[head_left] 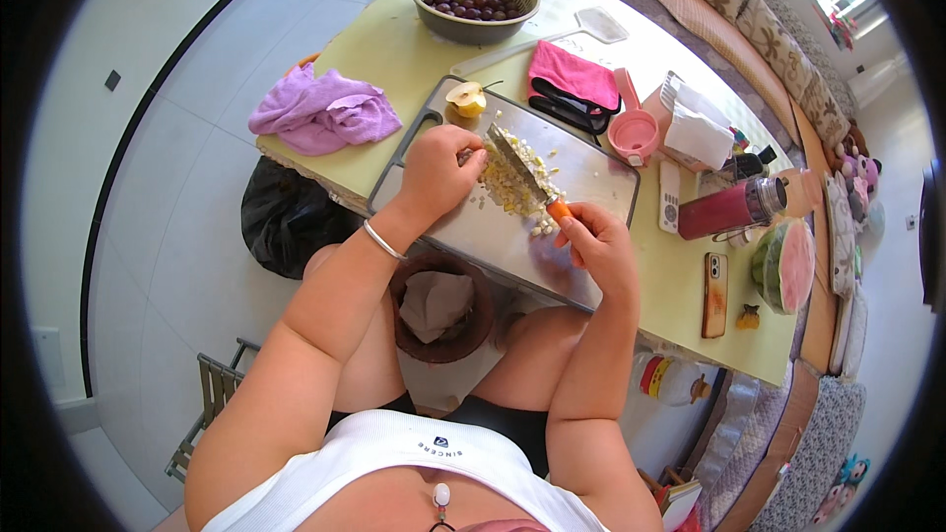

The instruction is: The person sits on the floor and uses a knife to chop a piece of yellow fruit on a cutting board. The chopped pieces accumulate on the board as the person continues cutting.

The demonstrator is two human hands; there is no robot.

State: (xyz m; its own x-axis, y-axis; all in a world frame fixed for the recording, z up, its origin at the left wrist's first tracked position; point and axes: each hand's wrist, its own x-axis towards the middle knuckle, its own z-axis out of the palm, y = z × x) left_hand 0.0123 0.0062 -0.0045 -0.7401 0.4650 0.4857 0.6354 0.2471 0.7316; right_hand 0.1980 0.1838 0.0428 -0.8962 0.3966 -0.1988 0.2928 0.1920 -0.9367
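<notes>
My right hand (pixel 598 246) grips the orange handle of a knife (pixel 524 171), whose blade lies across a pile of small pale yellow fruit pieces (pixel 514 187) on a steel cutting board (pixel 591 177). Curled fingers of my left hand (pixel 439 172) rest on the left side of the pile, right beside the blade. A cut fruit core (pixel 468 99) sits at the board's far left corner.
A green basket of dark round fruit (pixel 474 0) stands at the back of the yellow-green table (pixel 394 49). A purple cloth (pixel 323 110), pink cloth (pixel 574 76), pink cup (pixel 634 132), tissue box (pixel 690 123), red flask (pixel 731 209), phone (pixel 714 294) and cut watermelon (pixel 785 264) lie around. A brown bin (pixel 441 307) sits between my knees.
</notes>
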